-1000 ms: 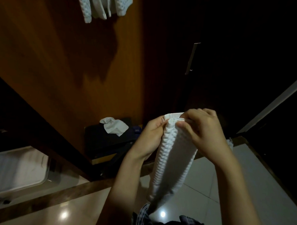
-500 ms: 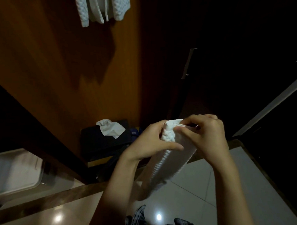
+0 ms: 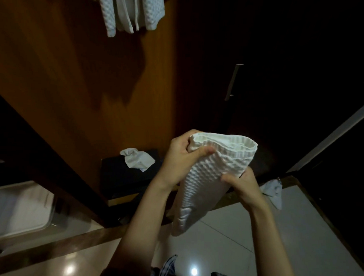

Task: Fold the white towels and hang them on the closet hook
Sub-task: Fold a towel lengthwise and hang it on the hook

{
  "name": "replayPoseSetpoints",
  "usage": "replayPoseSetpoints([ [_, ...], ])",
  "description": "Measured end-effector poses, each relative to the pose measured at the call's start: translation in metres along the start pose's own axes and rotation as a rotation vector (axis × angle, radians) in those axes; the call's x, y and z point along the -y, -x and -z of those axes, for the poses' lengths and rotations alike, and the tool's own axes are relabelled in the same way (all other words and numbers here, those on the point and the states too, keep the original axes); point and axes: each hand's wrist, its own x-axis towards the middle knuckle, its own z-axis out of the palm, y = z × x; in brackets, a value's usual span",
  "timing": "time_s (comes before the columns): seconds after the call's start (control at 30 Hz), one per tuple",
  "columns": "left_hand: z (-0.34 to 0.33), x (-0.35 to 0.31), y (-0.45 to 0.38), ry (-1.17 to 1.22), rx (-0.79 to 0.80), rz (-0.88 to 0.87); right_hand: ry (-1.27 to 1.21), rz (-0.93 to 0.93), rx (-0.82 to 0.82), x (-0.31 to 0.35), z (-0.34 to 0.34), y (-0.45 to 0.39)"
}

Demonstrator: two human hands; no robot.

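Wood closet wall fills the view; white towels already hang at its top. We judge one towel left: folded, held mid-air, unhung. Left hand pinches its top edge; right hand grips its side. No legible writing.

A brown wooden wall fills the left, meeting a much darker cupboard door with a slim metal handle. Below lies a glossy pale tiled floor with two bright light reflections, crossed by a wooden threshold strip. A white, tray-like thing at lower left is too blurred to identify.
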Motion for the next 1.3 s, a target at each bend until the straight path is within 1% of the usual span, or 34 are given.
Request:
replayPoseSetpoints([
  [0.07,0.003,-0.004,-0.006,0.01,-0.006,-0.004,-0.034,0.047,-0.187,-0.002,-0.012,-0.006],
  [0.1,0.007,-0.005,-0.009,0.009,-0.007,-0.009,-0.038,0.067,-0.254,0.0,-0.017,-0.01],
  [0.17,0.016,-0.004,-0.014,-0.003,-0.022,-0.01,-0.021,0.084,-0.315,0.006,-0.027,-0.018],
  [0.27,0.03,0.004,-0.014,-0.024,-0.04,0.083,-0.04,0.114,-0.299,0.021,-0.036,-0.028],
  [0.33,0.035,0.015,-0.008,-0.046,0.008,0.177,-0.055,0.143,-0.258,0.036,-0.038,-0.038],
  [0.43,0.039,0.027,0.0,-0.012,0.062,0.329,-0.105,0.12,-0.195,0.065,-0.039,-0.055],
  [0.53,0.041,0.036,0.0,-0.039,0.118,0.36,-0.178,0.113,-0.154,0.092,-0.039,-0.074],
  [0.6,0.042,0.037,-0.003,-0.069,0.099,0.415,-0.182,0.116,-0.116,0.107,-0.037,-0.085],
  [0.67,0.043,0.033,-0.008,-0.083,0.039,0.444,-0.172,0.098,-0.079,0.123,-0.033,-0.096],
  [0.73,0.042,0.027,-0.015,-0.122,0.002,0.366,-0.174,0.053,-0.087,0.136,-0.025,-0.108],
  [0.83,0.036,0.012,-0.019,-0.098,0.052,0.202,-0.245,-0.007,-0.127,0.152,-0.02,-0.122],
  [0.9,0.031,0.005,-0.019,-0.084,0.055,0.149,-0.297,-0.038,-0.15,0.159,-0.022,-0.129],
  [1.0,0.026,0.0,-0.021,-0.086,0.077,0.099,-0.305,-0.117,-0.189,0.17,-0.023,-0.138],
  [1.1,0.024,-0.008,-0.028,-0.016,0.088,0.097,-0.345,-0.164,-0.117,0.179,-0.021,-0.143],
  [1.23,0.016,-0.026,-0.044,-0.016,0.02,0.025,-0.263,-0.188,-0.005,0.175,-0.015,-0.139],
  [1.3,0.012,-0.04,-0.054,0.015,-0.013,0.032,-0.238,-0.228,0.081,0.164,-0.014,-0.128],
])
